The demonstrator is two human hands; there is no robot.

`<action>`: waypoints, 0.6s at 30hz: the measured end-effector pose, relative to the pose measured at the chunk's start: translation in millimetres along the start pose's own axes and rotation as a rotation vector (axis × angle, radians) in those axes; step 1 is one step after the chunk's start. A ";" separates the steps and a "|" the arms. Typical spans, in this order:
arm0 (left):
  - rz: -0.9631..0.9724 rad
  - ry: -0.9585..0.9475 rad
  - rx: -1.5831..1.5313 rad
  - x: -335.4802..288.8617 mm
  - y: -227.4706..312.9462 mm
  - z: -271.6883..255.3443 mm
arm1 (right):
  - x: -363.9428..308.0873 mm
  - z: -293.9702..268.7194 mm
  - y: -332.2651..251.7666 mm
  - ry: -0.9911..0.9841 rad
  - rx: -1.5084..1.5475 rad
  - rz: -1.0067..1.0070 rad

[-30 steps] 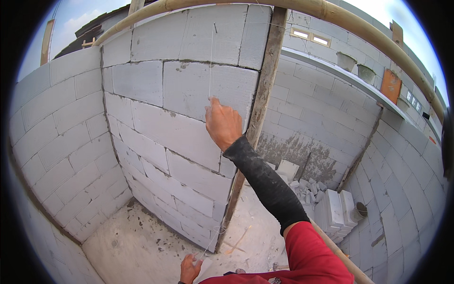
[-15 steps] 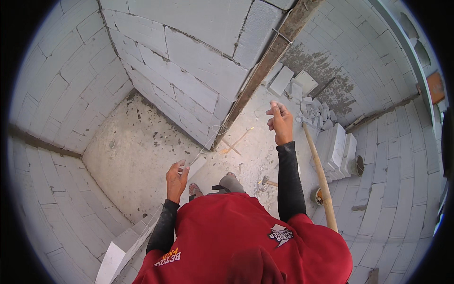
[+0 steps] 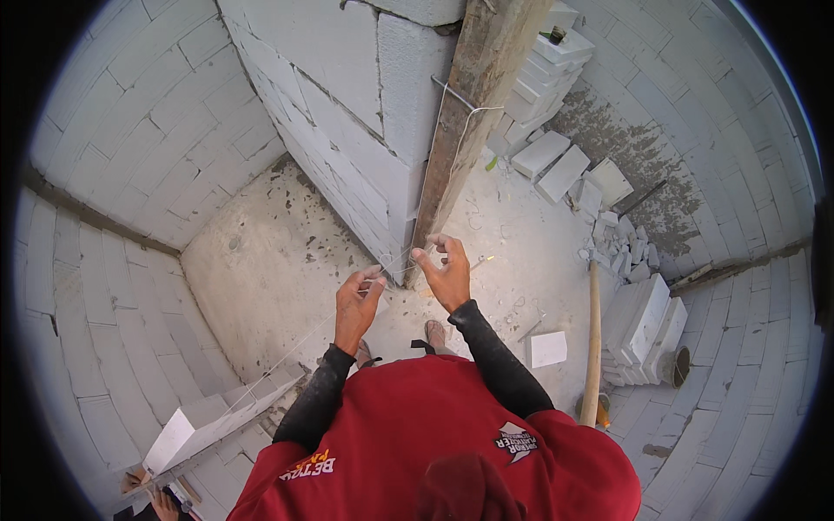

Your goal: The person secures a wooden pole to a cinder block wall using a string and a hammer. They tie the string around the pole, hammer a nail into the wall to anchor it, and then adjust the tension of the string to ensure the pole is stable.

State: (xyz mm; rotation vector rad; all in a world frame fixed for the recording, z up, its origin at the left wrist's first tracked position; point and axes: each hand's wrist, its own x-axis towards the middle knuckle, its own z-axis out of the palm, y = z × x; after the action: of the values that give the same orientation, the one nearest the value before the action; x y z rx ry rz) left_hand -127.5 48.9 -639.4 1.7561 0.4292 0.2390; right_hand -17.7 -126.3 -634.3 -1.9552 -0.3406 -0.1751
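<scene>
A thin white string (image 3: 280, 359) runs from the lower left up to my hands, in front of the foot of an upright wooden post (image 3: 478, 78). My left hand (image 3: 354, 309) is closed, thumb and fingers pinching the string. Close beside it on the right, my right hand (image 3: 447, 276) has thumb and forefinger closed on the string near a small loop. More string hangs down the post from a bent nail (image 3: 448, 89). The post stands against the end of a light grey block wall (image 3: 347, 61). The exact grip of the fingertips is too small to make out.
Stacked blocks (image 3: 638, 326), a bucket (image 3: 678, 366) and a long wooden pole (image 3: 594, 339) stand to the right, with broken blocks (image 3: 621, 247) beyond. A loose block (image 3: 547, 349) lies on the floor. At lower left, another person's hand (image 3: 163, 504) is near a block (image 3: 178, 438).
My right hand has moved left to the string at the post, and my left hand has come up beside it. The view has shifted, and another person's hands now show at lower left.
</scene>
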 end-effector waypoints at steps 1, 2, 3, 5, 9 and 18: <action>0.023 0.003 -0.004 6.7 14.3 7.2 | -1.0 2.6 -2.8 -0.067 0.035 -0.050; 0.045 0.007 -0.007 19.0 29.1 13.2 | 3.9 6.6 -5.1 -0.135 0.074 -0.127; 0.045 0.009 -0.009 17.6 36.8 17.3 | -2.7 9.7 -7.9 -0.216 0.113 -0.185; 0.275 0.072 0.079 21.5 56.3 26.3 | -5.1 8.3 -4.2 -0.402 0.147 -0.213; 0.160 -0.160 0.065 -3.0 97.1 35.0 | -32.2 -5.1 14.4 -0.770 0.192 -0.106; -0.107 -0.670 -0.324 -80.6 139.1 -7.8 | 64.7 -127.3 -66.4 -0.821 0.441 -0.119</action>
State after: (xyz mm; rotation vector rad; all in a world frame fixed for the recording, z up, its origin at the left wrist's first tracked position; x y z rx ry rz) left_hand -182.1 -2.4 -496.9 1.3854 -0.0083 -0.3387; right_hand 27.0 -208.4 -507.6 -1.4847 -0.9413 0.6019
